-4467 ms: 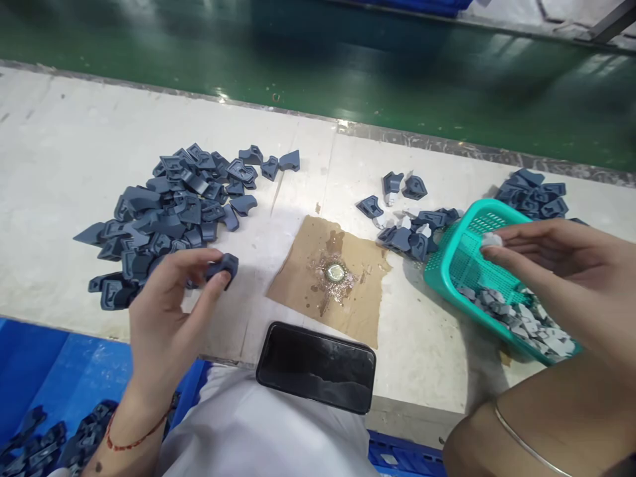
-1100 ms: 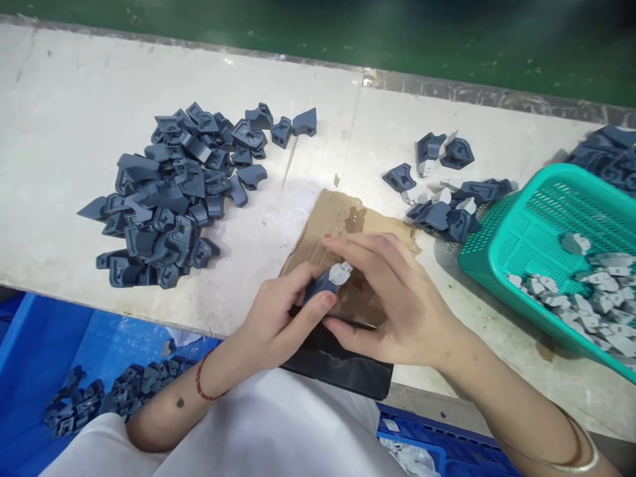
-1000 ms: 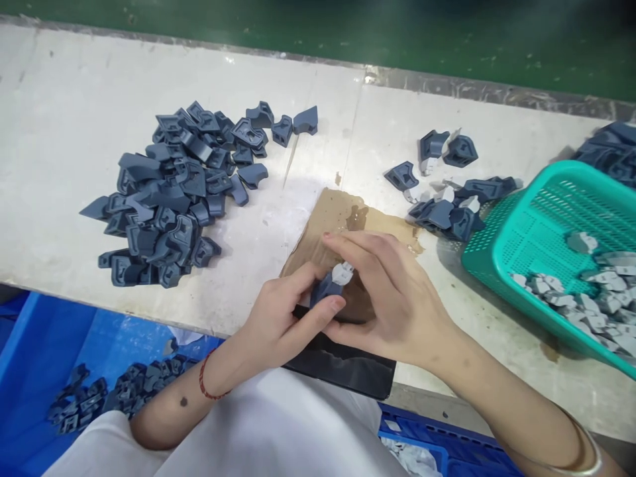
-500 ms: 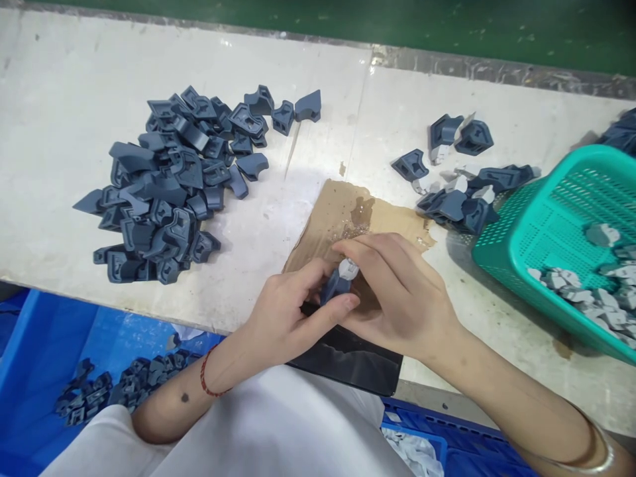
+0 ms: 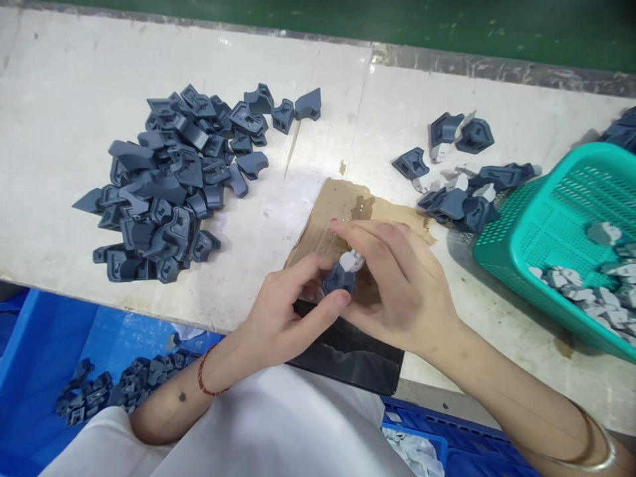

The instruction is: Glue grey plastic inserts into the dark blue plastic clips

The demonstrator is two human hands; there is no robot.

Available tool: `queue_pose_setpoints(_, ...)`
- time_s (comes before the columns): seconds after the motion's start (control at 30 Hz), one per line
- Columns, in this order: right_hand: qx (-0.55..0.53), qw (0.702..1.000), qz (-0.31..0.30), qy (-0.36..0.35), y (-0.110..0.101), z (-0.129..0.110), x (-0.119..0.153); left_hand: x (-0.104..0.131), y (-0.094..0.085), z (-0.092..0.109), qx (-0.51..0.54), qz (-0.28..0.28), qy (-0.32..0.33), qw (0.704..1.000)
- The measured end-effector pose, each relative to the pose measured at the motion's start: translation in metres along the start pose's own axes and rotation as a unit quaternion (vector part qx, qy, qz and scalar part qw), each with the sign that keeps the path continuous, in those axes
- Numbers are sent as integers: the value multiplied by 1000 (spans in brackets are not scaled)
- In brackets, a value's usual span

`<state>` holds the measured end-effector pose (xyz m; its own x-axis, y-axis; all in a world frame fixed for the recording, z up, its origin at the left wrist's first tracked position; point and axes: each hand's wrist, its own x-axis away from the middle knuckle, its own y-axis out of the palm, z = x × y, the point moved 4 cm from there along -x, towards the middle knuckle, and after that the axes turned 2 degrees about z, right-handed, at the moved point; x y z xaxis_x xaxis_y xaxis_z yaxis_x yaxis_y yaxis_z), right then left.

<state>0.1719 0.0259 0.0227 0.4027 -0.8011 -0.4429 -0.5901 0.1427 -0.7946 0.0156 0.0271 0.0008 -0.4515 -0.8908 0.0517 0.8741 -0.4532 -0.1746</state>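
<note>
A dark blue-grey plastic part [image 5: 338, 281] is pinched in the thumb and fingers of my left hand [image 5: 283, 311]. A light grey plastic piece [image 5: 350, 261] sits at the part's upper end; whether the two are joined, I cannot tell. My right hand [image 5: 402, 285] curves around the light piece from the right, its index finger raised above and the piece's far end against its inner fingers. Its thumb is mostly hidden behind my left thumb. Beneath both hands are a stained cardboard sheet [image 5: 322, 218] and a black glossy flat slab [image 5: 348, 358].
Many dark parts are heaped [image 5: 163, 185] on the white table [image 5: 64, 86] at left. Several dark parts with light pieces [image 5: 450, 202] lie at right, beside a green basket [image 5: 501, 245] of light pieces. Blue bins [image 5: 30, 371] stand below the front edge.
My right index finger has lifted and the right hand has opened a little wider. The light piece has tilted slightly to the right, and my left thumb has drawn back a little.
</note>
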Motion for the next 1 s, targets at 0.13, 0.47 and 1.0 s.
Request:
queue_pose_setpoints(0.13, 22, 1000, -1, 2, 1, 0, 2, -1, 2, -2, -22, 11, -4, 1000)
queue_pose_setpoints(0.47, 40, 999, 17, -14, -2, -2, 1, -2, 1, 1, -34, 5, 24, 999)
queue_pose_setpoints(1.0, 16, 999, 13, -36, 2, 1, 3, -3, 3, 2, -23, -3, 35, 999)
